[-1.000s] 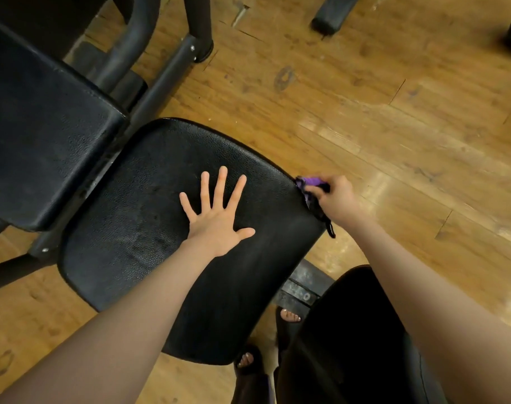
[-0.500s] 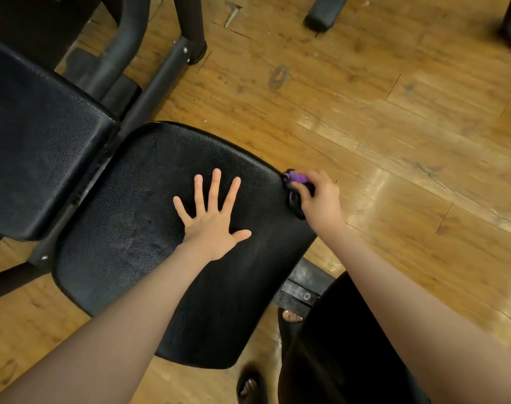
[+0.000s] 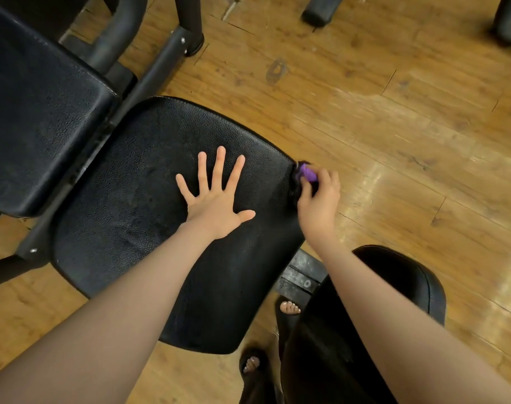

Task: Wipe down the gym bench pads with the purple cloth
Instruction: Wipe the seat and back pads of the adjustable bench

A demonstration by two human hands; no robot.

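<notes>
Left hand (image 3: 216,204) flat on the middle of the seat pad (image 3: 126,217), palm down, all fingers straight and spread wide, thumb out to the right; holding nothing, only pressing on the black leather. Right hand (image 3: 320,199) at the right edge of the same pad, near its far right corner, fingers curled and pinching the purple cloth (image 3: 306,174). Cloth bunched small, mostly hidden under the fingers, only a purple bit showing above the knuckles. Cloth touching the pad's rim, at the side and not on the top surface. Something dark just under the purple bit, against the rim; cannot tell if part of the cloth or of the pad.

Second pad (image 3: 35,106), also black, at the left, tilted, its near right corner close to the seat pad's far left edge, a narrow gap between the two. Black metal frame (image 3: 158,68) running through that gap and on toward the far side, with a bolt visible on the tube. Short metal bar (image 3: 301,275) coming out from under the seat pad's near right edge.

Wooden floor (image 3: 394,118) all around, shiny at the right. Two feet in dark sandals near the seat pad's near edge: one (image 3: 290,308) just beside the metal bar, the other (image 3: 251,363) lower down. Dark clothing (image 3: 336,345) under the right forearm.
</notes>
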